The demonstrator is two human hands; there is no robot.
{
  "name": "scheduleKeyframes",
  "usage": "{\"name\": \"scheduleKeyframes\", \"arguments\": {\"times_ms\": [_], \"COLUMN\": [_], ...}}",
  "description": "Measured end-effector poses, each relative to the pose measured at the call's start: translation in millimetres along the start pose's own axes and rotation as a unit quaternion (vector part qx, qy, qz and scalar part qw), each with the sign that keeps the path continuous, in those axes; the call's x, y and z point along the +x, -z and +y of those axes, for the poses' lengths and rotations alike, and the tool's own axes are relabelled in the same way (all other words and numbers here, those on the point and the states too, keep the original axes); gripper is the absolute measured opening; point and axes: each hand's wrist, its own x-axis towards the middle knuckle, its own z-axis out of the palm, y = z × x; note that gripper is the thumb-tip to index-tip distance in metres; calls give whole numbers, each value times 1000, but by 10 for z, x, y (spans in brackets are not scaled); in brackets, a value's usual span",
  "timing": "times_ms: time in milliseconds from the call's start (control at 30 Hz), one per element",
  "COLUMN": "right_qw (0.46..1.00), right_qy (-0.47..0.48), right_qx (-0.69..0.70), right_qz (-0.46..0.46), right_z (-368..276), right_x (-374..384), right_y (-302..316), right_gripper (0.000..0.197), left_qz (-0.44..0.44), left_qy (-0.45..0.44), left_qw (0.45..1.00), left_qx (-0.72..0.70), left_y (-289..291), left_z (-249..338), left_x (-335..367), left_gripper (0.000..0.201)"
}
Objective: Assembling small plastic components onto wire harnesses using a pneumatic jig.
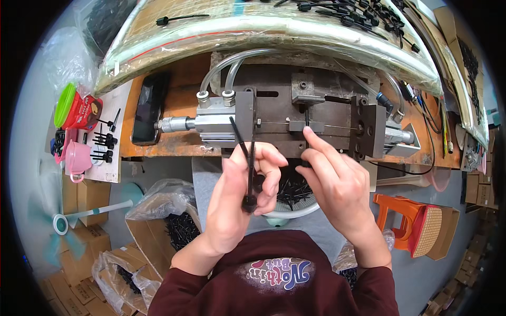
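A: Left hand (238, 192) status?

B: Fingers curled, pinching a few black cable ties (249, 168) upright. Heads at the bottom near the palm, tails sticking up in front of the metal press (295, 116).

A: Right?

B: Right hand (337, 181) has its fingertips pressed together at a single tie (307, 117) standing upright in the middle slot of the press. Cannot tell if it's actually gripping the tie or just touching the slot below it.

A: Where's the stock?

B: Round bowl (300, 210) below the hands, on the person's lap, full of loose black ties. Mostly hidden by both hands.

A: Other containers?

B: Cardboard box with a clear bag liner (168, 210) on the floor, left of the person, also holding black ties. Another bagged box (124, 274) further down left, same contents. Clear bag (348, 258) under the right forearm, dark pieces inside, can't make them out.

A: Bench?

B: Pink cup (78, 158) on the far left beside a few ties standing on a white board (113, 137). Cup contents not visible. Dark phone (149, 108) lying flat just left of the press cylinder. More ties scattered on the plastic-covered shelf (263, 26) above.
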Motion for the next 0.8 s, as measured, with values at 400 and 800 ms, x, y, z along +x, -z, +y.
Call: {"name": "scheduleKeyframes", "arguments": {"times_ms": [400,800], "right_qw": [986,982], "right_qy": [15,57], "right_qx": [147,158], "right_qz": [74,85], "right_z": [-74,-67], "right_x": [13,-91], "right_y": [171,221], "right_gripper": [33,29], "left_qz": [19,-38], "left_qy": [13,52], "left_qw": [999,997], "left_qx": [-39,38], "left_y": [-123,-188], "left_z": [-29,-88], "left_x": [98,77], "left_gripper": [82,65]}}
